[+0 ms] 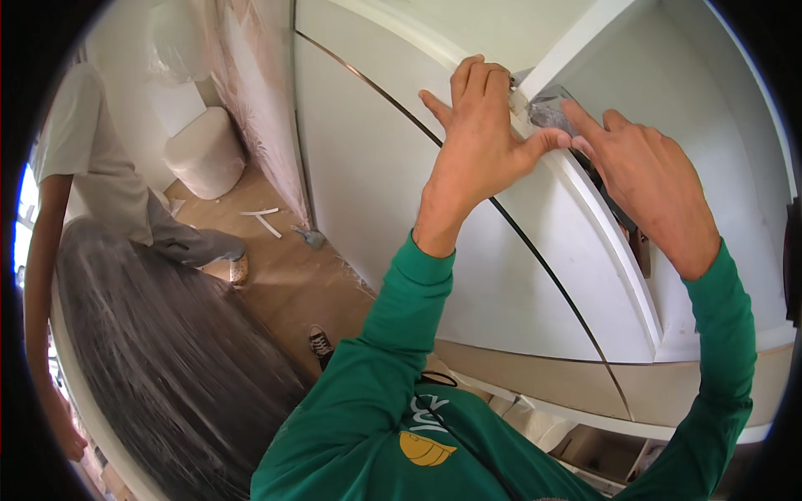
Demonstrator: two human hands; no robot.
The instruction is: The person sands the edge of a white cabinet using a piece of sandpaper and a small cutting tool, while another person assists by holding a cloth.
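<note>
My left hand (pixel 484 117) lies over the edge of a white panel (pixel 614 238), its fingers spread and its thumb stretched to the right. Close by on the right, my right hand (pixel 647 171) has its index finger and thumb extended, the thumb meeting the left one. A crumpled clear plastic bag (pixel 547 113) lies in the corner by the right index fingertip, against a white divider (pixel 576 50). Below the right hand, dark and brown items (pixel 639 246) lie behind the panel edge, partly hidden; their kind is unclear.
A person (pixel 109 159) in a light shirt is at the left, beside a rounded form under dark plastic (pixel 167 326). White strips (pixel 263 221) and a small grey-blue object (pixel 312 238) lie on the wooden floor near a wrapped white stool-like block (pixel 206 154). An open drawer (pixel 606 455) is low right.
</note>
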